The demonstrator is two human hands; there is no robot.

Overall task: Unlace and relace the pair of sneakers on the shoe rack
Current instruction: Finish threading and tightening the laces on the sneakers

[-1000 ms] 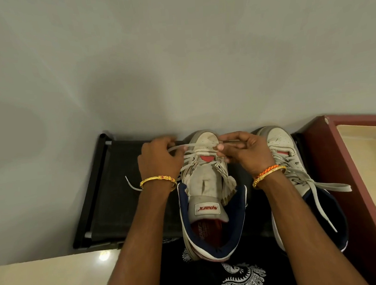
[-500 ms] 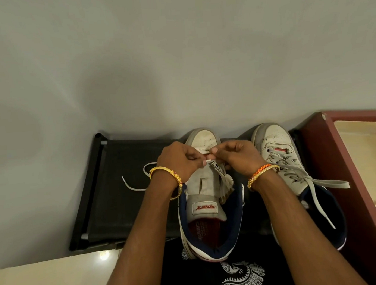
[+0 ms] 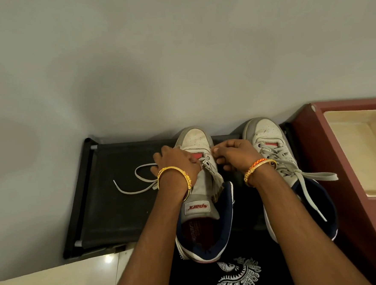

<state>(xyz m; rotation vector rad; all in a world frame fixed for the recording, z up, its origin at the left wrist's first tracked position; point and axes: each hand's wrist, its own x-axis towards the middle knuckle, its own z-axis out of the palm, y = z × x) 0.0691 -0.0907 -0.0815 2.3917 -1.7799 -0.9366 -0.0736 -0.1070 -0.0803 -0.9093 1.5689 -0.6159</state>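
A person bends over a black shoe rack (image 3: pixel 121 213) set against a pale wall, both hands working at the left of two white sneakers with navy collars. The left sneaker (image 3: pixel 206 207) stands toe to the wall near the middle of the rack, its tongue pulled up and most of its eyelets bare. The left hand (image 3: pixel 176 163), a gold bangle at the wrist, rests curled over the shoe's left eyelet row; its fingertips are hidden, so whether it grasps the lace cannot be told. The right hand (image 3: pixel 234 155), wearing a gold bangle and an orange thread band, pinches the lace end between thumb and forefinger just above the right eyelet row, near the toe. A loose grey lace (image 3: pixel 138 181) trails out to the left from under the left hand and lies looped on the rack's dark surface. The right sneaker (image 3: pixel 279 162) stands just beside, fully laced, its lace ends spilling to the right. A maroon cabinet (image 3: pixel 340 176) adjoins the rack on the right.
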